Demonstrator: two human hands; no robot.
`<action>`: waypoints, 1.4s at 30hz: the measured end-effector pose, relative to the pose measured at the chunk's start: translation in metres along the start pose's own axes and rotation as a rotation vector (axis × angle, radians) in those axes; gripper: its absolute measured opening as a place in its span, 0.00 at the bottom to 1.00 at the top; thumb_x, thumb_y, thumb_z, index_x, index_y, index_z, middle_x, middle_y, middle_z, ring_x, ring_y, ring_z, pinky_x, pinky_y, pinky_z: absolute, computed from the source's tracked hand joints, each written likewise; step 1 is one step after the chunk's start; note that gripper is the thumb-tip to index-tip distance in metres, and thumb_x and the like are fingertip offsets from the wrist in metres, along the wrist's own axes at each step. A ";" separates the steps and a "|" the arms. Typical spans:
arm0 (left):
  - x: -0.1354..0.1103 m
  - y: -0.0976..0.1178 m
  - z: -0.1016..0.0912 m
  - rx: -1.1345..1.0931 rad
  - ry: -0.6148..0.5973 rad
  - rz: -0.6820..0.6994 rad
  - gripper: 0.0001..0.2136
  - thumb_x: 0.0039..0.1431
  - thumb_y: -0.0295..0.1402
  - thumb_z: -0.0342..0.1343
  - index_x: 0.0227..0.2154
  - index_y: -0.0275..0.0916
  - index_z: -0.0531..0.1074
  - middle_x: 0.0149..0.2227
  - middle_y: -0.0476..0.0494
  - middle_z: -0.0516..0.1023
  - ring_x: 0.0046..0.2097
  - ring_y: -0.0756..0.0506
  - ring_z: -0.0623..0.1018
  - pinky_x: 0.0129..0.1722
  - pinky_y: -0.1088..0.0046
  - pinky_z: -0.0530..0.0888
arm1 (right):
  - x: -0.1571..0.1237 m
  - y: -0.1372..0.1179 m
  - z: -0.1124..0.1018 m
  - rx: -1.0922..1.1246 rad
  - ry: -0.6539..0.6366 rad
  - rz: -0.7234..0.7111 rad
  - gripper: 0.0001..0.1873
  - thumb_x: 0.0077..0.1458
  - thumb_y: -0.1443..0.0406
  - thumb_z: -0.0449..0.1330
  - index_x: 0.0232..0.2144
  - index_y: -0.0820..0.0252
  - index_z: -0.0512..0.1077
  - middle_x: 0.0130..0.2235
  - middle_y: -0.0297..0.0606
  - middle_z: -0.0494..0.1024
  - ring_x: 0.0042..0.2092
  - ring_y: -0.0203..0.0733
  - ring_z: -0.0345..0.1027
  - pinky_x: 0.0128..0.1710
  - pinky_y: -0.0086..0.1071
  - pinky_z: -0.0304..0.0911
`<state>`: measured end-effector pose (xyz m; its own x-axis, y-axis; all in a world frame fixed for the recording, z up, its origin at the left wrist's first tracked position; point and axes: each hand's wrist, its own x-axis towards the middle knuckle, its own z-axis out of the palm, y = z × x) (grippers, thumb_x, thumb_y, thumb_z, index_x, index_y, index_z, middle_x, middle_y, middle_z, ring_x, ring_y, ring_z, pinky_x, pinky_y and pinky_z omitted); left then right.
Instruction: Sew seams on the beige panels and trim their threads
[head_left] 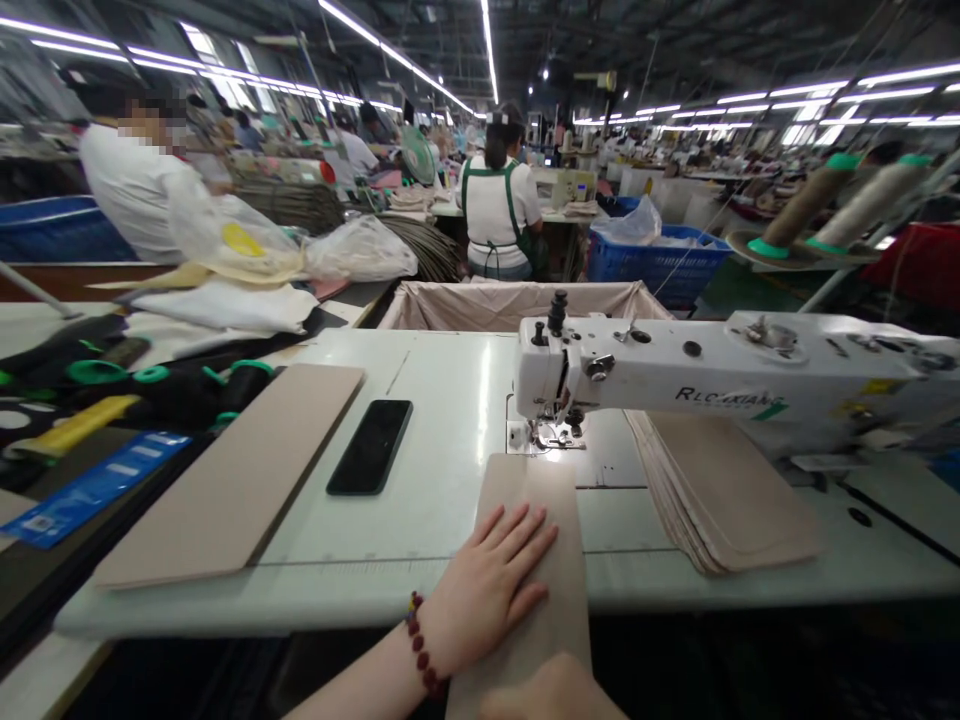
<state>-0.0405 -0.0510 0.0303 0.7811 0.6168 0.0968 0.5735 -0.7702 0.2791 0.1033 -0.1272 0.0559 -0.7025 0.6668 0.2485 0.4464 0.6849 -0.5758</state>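
Observation:
A long beige fabric piece (536,500) lies on the white sewing table, its far end under the needle of the white sewing machine (720,375). My left hand (487,585), with a red bead bracelet on the wrist, rests flat on the piece with fingers stretched out. My right hand (555,695) is at the bottom edge, on the near end of the same piece. Only its back shows and the fingers are hidden.
A stack of beige pieces (724,495) lies under the machine arm on the right. A black phone (371,447) and a long beige panel (240,470) lie to the left. Behind the table is a cloth-lined bin (517,300). Other people work at stations further back.

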 end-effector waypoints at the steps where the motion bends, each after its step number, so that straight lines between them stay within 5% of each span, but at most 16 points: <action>1: -0.008 -0.006 0.001 0.026 0.004 -0.027 0.29 0.67 0.41 0.47 0.67 0.46 0.45 0.68 0.46 0.50 0.67 0.41 0.52 0.65 0.54 0.53 | 0.004 0.008 -0.008 0.026 -0.002 0.019 0.08 0.61 0.60 0.53 0.36 0.50 0.72 0.32 0.27 0.79 0.33 0.33 0.73 0.30 0.21 0.64; 6: -0.038 -0.027 -0.013 0.064 0.008 -0.115 0.29 0.68 0.43 0.45 0.67 0.45 0.43 0.68 0.46 0.51 0.67 0.42 0.54 0.65 0.58 0.53 | 0.029 0.077 -0.052 -0.198 0.128 0.445 0.25 0.58 0.72 0.50 0.57 0.52 0.62 0.59 0.36 0.68 0.54 0.40 0.67 0.48 0.31 0.65; 11: -0.038 -0.036 -0.023 0.075 0.000 -0.152 0.28 0.67 0.45 0.44 0.67 0.51 0.45 0.67 0.48 0.52 0.67 0.38 0.53 0.65 0.49 0.46 | 0.044 0.119 -0.056 -0.456 0.019 0.493 0.35 0.57 0.71 0.51 0.64 0.46 0.51 0.64 0.30 0.59 0.52 0.43 0.69 0.46 0.35 0.69; 25: 0.000 -0.059 -0.024 0.024 -0.016 -0.201 0.26 0.67 0.45 0.44 0.66 0.52 0.48 0.68 0.50 0.50 0.68 0.39 0.48 0.65 0.50 0.44 | 0.028 0.125 -0.045 -0.492 0.079 0.517 0.32 0.58 0.71 0.52 0.63 0.45 0.55 0.64 0.30 0.59 0.53 0.43 0.69 0.46 0.36 0.69; 42: 0.001 -0.061 -0.027 -0.053 0.030 -0.202 0.26 0.68 0.44 0.44 0.66 0.52 0.49 0.67 0.49 0.53 0.68 0.39 0.51 0.65 0.51 0.45 | 0.030 0.126 -0.045 -0.511 0.058 0.545 0.33 0.57 0.71 0.51 0.63 0.44 0.55 0.64 0.28 0.59 0.52 0.43 0.69 0.44 0.35 0.70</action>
<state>-0.0813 0.0004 0.0390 0.6434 0.7630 0.0619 0.7034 -0.6212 0.3456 0.1636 -0.0075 0.0256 -0.2842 0.9554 0.0798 0.9346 0.2947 -0.1993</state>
